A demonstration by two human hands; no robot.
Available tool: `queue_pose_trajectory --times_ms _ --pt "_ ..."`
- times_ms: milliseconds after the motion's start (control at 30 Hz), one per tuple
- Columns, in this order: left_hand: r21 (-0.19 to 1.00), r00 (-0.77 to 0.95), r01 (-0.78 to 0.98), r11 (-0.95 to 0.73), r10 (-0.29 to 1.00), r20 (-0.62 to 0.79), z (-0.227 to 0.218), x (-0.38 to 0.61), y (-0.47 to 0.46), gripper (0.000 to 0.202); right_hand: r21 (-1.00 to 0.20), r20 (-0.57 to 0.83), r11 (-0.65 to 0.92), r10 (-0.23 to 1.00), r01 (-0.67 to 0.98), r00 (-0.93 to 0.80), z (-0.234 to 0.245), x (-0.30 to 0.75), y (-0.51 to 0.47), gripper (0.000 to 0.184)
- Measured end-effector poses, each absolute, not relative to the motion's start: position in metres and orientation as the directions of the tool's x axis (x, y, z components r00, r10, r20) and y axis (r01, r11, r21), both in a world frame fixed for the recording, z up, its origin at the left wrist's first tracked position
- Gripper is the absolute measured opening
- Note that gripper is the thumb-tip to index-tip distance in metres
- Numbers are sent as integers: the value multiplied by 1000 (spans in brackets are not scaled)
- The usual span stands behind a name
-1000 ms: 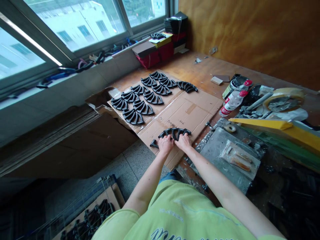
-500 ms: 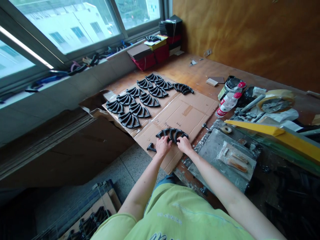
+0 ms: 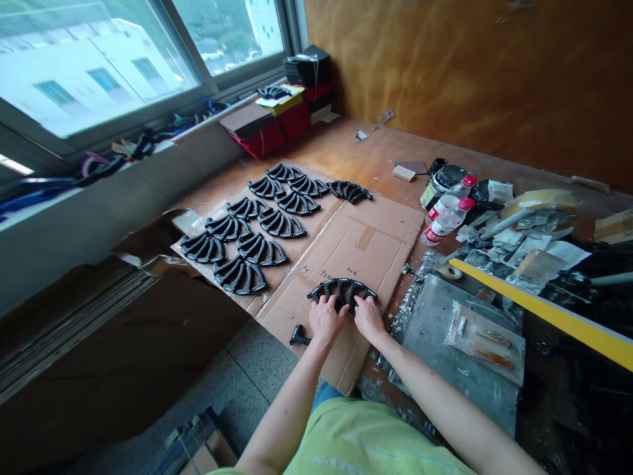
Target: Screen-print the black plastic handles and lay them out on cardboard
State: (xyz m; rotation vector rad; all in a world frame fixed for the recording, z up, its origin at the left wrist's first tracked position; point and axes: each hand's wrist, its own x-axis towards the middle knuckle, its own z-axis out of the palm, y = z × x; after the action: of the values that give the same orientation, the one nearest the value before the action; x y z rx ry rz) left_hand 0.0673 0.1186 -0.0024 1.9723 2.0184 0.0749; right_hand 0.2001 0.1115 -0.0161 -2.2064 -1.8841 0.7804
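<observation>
Cardboard [image 3: 390, 227] lies on a brown desk [image 3: 356, 161], bearing black fan-shaped pieces [image 3: 283, 224]. On its near part, the left hand [image 3: 326, 321] and right hand [image 3: 368, 319] touch a black arc [image 3: 341, 285]; whether either grip is closed around it, one cannot tell.

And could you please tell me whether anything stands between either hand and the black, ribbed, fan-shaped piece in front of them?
Nothing visible does: the left hand and the right hand both touch the black, ribbed, fan-shaped piece. The loose, short black part lies beside the left hand, out of the way.
</observation>
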Motion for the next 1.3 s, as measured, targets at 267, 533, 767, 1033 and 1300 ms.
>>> queue_pose_trajectory --times_ms 267,533,767,1033,1300 --pt "274 30 961 25 980 -195 -7 64 126 52 -542 -258 -315 945 779 203 -18 198 112 30" --pt "328 180 931 -162 983 -26 0 72 198 43 -642 -194 -368 927 673 322 -24 198 156 38" --pt "284 458 843 -457 886 65 2 93 360 50 -616 -170 -472 862 631 478 -9 211 290 44" --pt "201 501 847 -492 865 9 -5 90 474 56 -655 -267 -484 866 580 422 -8 199 392 44" --pt "181 405 896 -405 913 41 -14 67 479 58 -761 -135 -245 966 601 222 -20 205 429 49"
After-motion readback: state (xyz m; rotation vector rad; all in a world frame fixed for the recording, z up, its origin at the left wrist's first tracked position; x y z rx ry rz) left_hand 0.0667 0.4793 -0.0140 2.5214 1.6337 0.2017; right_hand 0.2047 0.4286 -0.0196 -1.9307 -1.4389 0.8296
